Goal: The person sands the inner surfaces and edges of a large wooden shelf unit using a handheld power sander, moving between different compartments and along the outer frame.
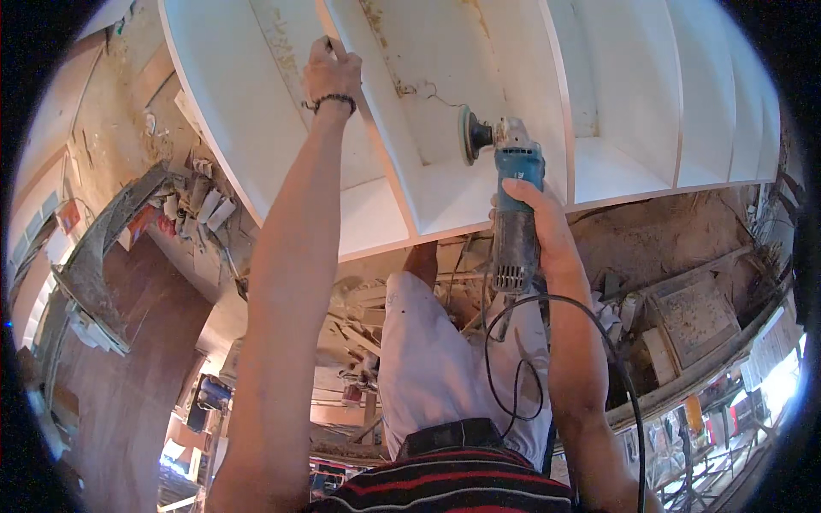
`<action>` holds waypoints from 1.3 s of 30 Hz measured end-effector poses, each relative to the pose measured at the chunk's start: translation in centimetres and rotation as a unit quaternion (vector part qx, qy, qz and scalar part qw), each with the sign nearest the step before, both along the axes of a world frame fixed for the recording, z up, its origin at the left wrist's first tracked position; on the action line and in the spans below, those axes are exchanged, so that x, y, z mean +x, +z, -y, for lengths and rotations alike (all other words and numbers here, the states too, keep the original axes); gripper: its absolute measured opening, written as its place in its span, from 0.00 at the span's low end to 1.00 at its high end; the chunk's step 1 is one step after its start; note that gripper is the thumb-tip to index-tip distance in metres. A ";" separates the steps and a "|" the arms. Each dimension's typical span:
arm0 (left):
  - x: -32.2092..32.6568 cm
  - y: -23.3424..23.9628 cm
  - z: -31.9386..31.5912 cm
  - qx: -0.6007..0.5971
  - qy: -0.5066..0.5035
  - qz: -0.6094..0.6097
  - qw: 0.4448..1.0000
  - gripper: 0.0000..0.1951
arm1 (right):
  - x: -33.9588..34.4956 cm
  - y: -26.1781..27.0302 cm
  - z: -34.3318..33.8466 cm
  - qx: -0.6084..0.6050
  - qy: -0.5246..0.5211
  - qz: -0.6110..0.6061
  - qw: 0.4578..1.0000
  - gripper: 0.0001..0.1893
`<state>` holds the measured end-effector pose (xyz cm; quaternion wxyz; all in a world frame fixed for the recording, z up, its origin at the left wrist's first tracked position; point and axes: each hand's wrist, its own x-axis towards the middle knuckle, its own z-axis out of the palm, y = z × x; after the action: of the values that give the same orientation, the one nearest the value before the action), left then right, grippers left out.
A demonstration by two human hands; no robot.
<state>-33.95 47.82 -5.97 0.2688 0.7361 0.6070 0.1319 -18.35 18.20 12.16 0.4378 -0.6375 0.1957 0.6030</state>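
My left hand (332, 74), with a dark bracelet at its wrist, is closed around the edge of an upright divider (378, 138) in a large white compartmented cabinet (622, 109). In my right hand (527, 205) is a teal and grey angle grinder (519, 170), held by its body with the head towards the cabinet. Its round disc pad (467, 134) stands on edge over the compartment to the right of that divider. Whether the pad touches a surface or spins, I cannot tell. A black power cord (580, 304) loops from the tool over my right forearm.
Wood scraps (365, 333) litter the floor around my legs. A brown board (135, 359) lies at the left, near a dusty curved piece (90, 276) and several pale rolls (215, 208). At the right is a dusty wooden panel (696, 317).
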 end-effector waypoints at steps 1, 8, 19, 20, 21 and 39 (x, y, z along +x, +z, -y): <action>-0.7 0.3 1.5 -0.035 0.013 0.000 0.999 0.24 | -0.1 -0.4 0.0 0.002 0.000 -0.003 1.000 0.20; -7.6 3.8 21.4 -0.195 0.067 -0.039 0.978 0.23 | -0.4 -4.7 -7.9 0.070 0.073 -0.015 0.995 0.19; -11.3 6.4 30.1 -0.288 0.048 -0.119 0.949 0.21 | -3.1 -8.6 -20.1 0.109 0.107 -0.023 0.988 0.22; -11.8 6.6 30.3 -0.288 0.051 -0.116 0.949 0.21 | -3.3 -8.7 -20.4 0.102 0.108 -0.022 0.989 0.22; -12.4 6.8 30.6 -0.295 0.042 -0.087 0.950 0.20 | -3.5 -8.9 -20.5 0.094 0.108 -0.021 0.990 0.22; -17.5 4.2 20.2 -0.131 0.070 0.069 0.987 0.23 | -9.6 -6.4 -9.7 0.055 0.043 0.007 0.998 0.17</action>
<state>-51.47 27.65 -1.78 0.3942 0.6395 0.6489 0.1208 -28.00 27.86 5.77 0.4473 -0.6245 0.1320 0.6265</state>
